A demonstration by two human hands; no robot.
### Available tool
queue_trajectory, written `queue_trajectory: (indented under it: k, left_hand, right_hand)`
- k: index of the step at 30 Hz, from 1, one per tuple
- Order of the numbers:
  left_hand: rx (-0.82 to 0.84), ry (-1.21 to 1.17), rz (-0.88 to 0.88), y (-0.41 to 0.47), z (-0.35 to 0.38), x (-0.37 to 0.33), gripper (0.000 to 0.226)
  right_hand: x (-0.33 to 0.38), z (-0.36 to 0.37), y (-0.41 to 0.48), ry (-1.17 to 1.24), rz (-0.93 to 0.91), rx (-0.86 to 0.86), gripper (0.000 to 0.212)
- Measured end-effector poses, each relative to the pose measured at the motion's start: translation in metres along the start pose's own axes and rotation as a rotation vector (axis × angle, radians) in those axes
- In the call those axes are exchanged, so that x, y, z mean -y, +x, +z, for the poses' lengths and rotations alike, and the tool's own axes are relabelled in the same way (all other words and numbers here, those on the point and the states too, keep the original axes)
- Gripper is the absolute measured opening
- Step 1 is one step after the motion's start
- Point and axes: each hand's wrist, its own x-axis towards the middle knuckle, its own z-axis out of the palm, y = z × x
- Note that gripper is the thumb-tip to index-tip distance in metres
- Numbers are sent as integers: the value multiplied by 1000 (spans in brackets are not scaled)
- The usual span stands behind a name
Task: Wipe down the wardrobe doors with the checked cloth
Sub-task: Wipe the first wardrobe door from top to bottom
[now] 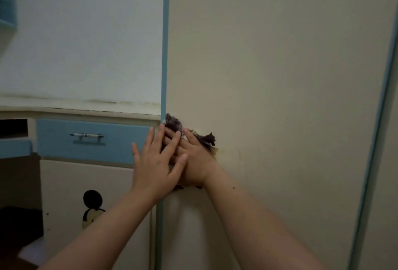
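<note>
A cream wardrobe door [280,76] with a pale blue edge strip fills the right half of the head view. The dark checked cloth [175,123] is bunched flat against the door near its left edge. My right hand [195,160] presses the cloth against the door with fingers spread over it. My left hand [157,162] lies across the right hand's fingers, its own fingers apart, touching the cloth's left part. Most of the cloth is hidden under both hands.
Left of the door is a desk unit with a blue drawer [92,140]; a pen [86,135] rests on its handle. Below is a cream cabinet door with a cartoon mouse sticker [91,209]. A second blue strip [374,140] bounds the door at right.
</note>
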Motion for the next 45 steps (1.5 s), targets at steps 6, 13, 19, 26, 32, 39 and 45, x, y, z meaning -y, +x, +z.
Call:
queue_trajectory:
  k: [6,13,19,26,32,39,45]
  left_hand:
    - [6,-8,53,-8,21,-17,67]
    - [47,-18,-20,-10,39,-47,83]
    - [52,-30,-77,-9,45,-63,83]
    - [-4,-94,-87,-9,53,-62,82]
    - [7,-87,-84,-9,58,-57,80]
    - [58,-48,-80,-7,47,-53,81]
    - [100,34,-52,-3,29,-50,80]
  right_hand:
    - [-16,-5,-31,-92,12,-49,63]
    - [-82,-20,-123,-124,96,-138,63]
    - [-138,-38,-204,-168,316,-108,67]
    - [-133,-32,-237,-93,713,-235,66]
    - [-87,-9,-286,44,883,-205,66]
    - [-64,4,-299,93,924,-164,68]
    - [-36,15,-233,-22,625,-136,76]
